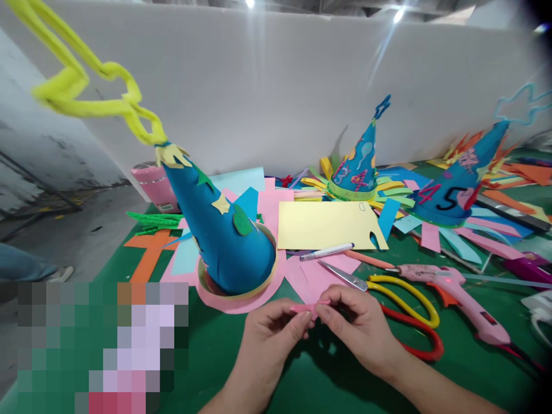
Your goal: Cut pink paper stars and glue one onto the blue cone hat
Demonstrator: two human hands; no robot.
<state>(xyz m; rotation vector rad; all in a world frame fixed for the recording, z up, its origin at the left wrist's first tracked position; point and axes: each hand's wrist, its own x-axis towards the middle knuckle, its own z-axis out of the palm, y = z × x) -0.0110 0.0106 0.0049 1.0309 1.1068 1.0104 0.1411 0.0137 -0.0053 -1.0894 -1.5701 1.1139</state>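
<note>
Both hands meet over the green table, pinching one small piece of pink paper [307,309] between them. My left hand [273,336] grips its left end with thumb and fingers. At the right end, my right hand [356,322] pinches it. Just beyond my left hand stands a blue cone party hat [228,241] with a pink brim, star and balloon cutouts and a yellow pipe-cleaner topper [86,106]. Scissors [403,296] with yellow and red handles lie beside my right hand, partly behind it. A white pen [328,251] rests on pink paper further back.
A pink glue gun [461,293] with a red light lies at right. Two more blue cone hats, one in the middle [357,161] and one at right [457,184], stand among paper strips. Behind are yellow paper [328,224], green pipe cleaners [155,221] and a white panel [259,86].
</note>
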